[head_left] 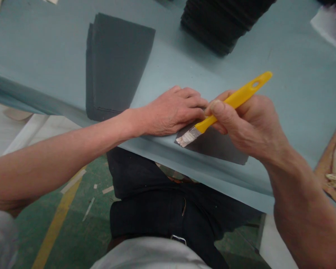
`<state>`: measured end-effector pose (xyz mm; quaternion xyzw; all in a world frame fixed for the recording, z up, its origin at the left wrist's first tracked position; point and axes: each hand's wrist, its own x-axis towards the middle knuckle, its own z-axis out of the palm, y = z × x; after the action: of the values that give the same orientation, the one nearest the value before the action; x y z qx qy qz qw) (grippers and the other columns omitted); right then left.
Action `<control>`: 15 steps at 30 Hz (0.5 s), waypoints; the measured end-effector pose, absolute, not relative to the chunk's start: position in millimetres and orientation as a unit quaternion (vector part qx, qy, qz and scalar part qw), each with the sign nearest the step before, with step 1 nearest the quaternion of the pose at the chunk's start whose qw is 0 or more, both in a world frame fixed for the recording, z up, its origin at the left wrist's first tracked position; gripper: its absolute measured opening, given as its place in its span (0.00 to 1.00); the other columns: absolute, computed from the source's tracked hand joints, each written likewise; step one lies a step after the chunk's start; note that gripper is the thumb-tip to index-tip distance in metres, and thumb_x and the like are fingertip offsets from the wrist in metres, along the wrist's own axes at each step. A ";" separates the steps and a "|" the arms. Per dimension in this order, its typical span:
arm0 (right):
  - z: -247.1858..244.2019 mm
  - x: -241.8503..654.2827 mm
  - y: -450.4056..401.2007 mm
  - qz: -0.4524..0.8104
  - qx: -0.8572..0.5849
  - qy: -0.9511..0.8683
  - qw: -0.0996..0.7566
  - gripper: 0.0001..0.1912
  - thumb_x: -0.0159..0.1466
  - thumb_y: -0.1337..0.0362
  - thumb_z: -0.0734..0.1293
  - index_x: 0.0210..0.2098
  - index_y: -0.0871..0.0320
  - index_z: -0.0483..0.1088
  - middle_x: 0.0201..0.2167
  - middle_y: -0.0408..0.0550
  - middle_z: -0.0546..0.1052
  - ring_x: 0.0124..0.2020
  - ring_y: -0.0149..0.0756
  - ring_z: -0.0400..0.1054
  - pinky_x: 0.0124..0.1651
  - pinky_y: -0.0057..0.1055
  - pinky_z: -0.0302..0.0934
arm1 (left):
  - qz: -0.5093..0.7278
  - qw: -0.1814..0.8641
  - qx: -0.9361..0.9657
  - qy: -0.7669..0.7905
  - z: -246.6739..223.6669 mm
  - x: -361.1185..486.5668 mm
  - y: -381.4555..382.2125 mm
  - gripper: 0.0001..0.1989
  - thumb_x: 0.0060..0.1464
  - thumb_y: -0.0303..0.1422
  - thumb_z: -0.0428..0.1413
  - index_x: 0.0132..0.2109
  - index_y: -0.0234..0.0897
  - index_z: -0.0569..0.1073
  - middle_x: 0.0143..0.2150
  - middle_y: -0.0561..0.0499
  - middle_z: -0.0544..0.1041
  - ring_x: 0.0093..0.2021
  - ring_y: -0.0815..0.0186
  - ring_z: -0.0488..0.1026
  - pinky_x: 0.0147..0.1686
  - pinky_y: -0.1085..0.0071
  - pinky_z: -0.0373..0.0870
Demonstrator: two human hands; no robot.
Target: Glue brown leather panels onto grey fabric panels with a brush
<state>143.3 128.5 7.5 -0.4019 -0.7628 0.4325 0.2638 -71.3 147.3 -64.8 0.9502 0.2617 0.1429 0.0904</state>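
Gripping the yellow brush [233, 101] in my right hand [249, 125], I rest its pale bristles on the near left corner of a dark sheet [212, 145]. My left hand [172, 110] lies flat, pressing that sheet onto the blue counter [296, 93]. Beyond lie a grey stack [114, 63] and a black stack [218, 18].

Bare forearms, no sleeves reaching wrist or elbow. Left hand [172, 112] and right hand [252, 125] without gloves, rings or watch. Veins and creased knuckles showing on both hands. Dark trousers [168, 209], near black, with a zip fly and a small metal buckle [178, 239] at the waist. Pale grey shirt [148, 257] hem below the buckle, same pale cloth at the lower left corner.
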 end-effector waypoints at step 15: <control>16.6 134.2 129.9 0.420 -0.396 -0.786 0.223 0.30 0.74 0.40 0.67 0.24 0.52 0.64 0.23 0.41 0.66 0.24 0.31 0.56 0.27 0.33 0.51 | 0.181 0.126 0.937 0.271 -75.0 -73.1 151.9 0.18 0.76 0.43 0.44 0.59 0.46 0.74 0.65 0.45 0.76 0.68 0.46 0.71 0.61 0.46 0.72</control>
<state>134.2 129.9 16.6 -0.3960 -0.7858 0.4196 0.2228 -73.1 151.9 -75.0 0.9370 0.2713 0.1807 0.1258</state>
